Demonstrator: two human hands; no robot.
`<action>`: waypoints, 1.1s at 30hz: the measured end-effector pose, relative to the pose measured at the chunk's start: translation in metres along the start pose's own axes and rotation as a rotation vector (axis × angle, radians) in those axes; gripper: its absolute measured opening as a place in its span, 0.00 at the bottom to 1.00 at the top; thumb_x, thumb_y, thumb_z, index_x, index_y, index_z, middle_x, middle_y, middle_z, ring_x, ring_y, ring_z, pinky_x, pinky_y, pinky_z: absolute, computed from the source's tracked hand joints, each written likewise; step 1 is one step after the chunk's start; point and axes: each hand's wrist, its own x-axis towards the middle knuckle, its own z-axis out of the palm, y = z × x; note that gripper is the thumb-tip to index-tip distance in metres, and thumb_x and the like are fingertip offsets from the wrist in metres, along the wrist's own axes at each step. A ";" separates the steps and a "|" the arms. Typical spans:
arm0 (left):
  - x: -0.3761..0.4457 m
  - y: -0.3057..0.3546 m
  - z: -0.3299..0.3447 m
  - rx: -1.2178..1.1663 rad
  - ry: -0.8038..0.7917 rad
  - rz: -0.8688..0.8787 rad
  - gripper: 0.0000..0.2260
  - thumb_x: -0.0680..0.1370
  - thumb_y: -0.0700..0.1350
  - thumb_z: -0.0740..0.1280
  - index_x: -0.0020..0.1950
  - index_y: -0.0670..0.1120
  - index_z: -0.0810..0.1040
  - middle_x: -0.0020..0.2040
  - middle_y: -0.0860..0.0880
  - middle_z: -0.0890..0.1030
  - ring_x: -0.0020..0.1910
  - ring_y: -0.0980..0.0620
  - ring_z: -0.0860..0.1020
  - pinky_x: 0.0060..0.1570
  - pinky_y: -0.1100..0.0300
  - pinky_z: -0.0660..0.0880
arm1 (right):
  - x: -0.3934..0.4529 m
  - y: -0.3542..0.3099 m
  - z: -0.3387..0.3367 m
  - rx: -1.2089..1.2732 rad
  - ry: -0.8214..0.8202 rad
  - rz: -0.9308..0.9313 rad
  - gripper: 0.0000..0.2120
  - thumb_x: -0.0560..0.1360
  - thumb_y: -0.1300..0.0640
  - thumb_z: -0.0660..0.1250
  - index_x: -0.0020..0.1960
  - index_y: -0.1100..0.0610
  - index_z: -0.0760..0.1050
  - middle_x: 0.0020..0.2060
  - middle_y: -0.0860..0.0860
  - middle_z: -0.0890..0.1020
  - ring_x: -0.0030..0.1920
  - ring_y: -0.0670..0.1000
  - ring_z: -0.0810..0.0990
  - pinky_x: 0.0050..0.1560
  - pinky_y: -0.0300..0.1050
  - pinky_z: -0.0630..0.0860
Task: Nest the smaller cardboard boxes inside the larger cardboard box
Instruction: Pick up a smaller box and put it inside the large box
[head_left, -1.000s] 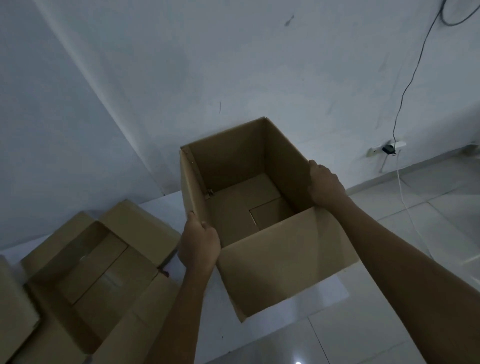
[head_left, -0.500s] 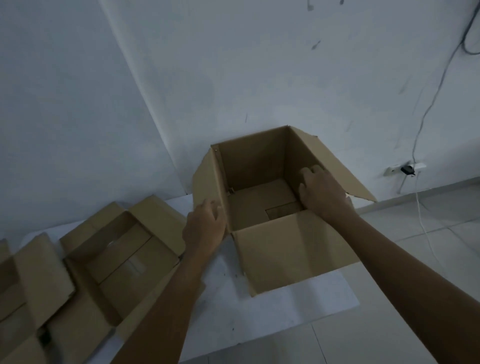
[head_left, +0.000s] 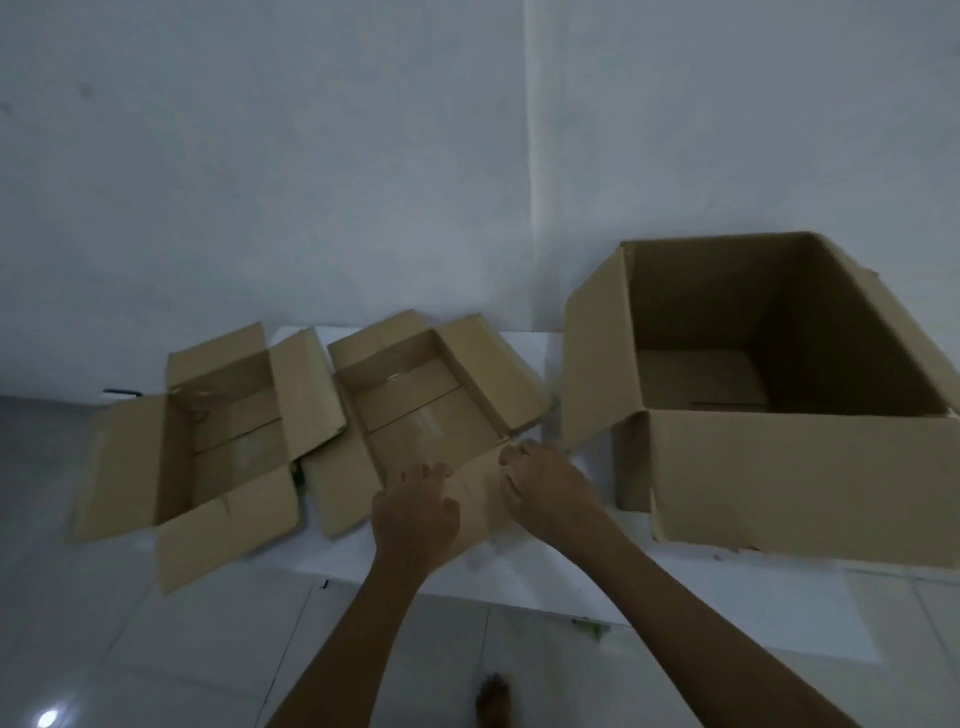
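Grip: both bare hands rest on the near flap of the middle small brown cardboard box (head_left: 426, 410); neither is seen clenched around anything, and whether the fingers pinch the flap edge cannot be told.
Left hand (head_left: 415, 512): fingers spread and lightly curled, lying on the near flap beside the box's front wall.
Right hand (head_left: 545, 486): fingertips at the front right corner of the same box, palm down on the flap.
Middle small box: open, flaps splayed outward, nothing inside, standing on the white sheet (head_left: 519, 577) spread over the pale tiled floor (head_left: 156, 665).
Left small brown cardboard box (head_left: 223, 441): open, flaps out, just beside the middle one, their flaps overlapping.
Large brown cardboard box (head_left: 779, 467): open and upright to the right, near the middle box, nothing nested in it yet.
Background: plain white wall (head_left: 363, 156) behind all three boxes.
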 end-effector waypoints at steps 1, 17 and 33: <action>0.004 -0.015 0.000 -0.012 0.008 -0.045 0.18 0.75 0.49 0.61 0.65 0.54 0.75 0.60 0.50 0.78 0.55 0.48 0.75 0.46 0.55 0.76 | 0.008 -0.003 0.010 -0.014 -0.024 -0.002 0.14 0.79 0.55 0.55 0.60 0.59 0.72 0.56 0.57 0.76 0.56 0.58 0.75 0.52 0.52 0.77; 0.120 -0.136 0.067 -0.320 -0.212 -0.328 0.35 0.78 0.54 0.62 0.80 0.43 0.51 0.76 0.41 0.63 0.68 0.42 0.70 0.55 0.49 0.74 | 0.184 0.015 0.078 -0.038 -0.043 0.427 0.12 0.72 0.69 0.65 0.56 0.67 0.73 0.57 0.62 0.76 0.60 0.60 0.75 0.52 0.49 0.74; 0.109 -0.159 0.083 -0.527 -0.216 -0.204 0.40 0.75 0.51 0.72 0.80 0.42 0.55 0.78 0.43 0.58 0.73 0.44 0.67 0.61 0.58 0.71 | 0.138 0.028 0.115 -0.109 -0.061 0.632 0.10 0.77 0.68 0.59 0.56 0.64 0.74 0.55 0.59 0.79 0.56 0.58 0.78 0.52 0.49 0.77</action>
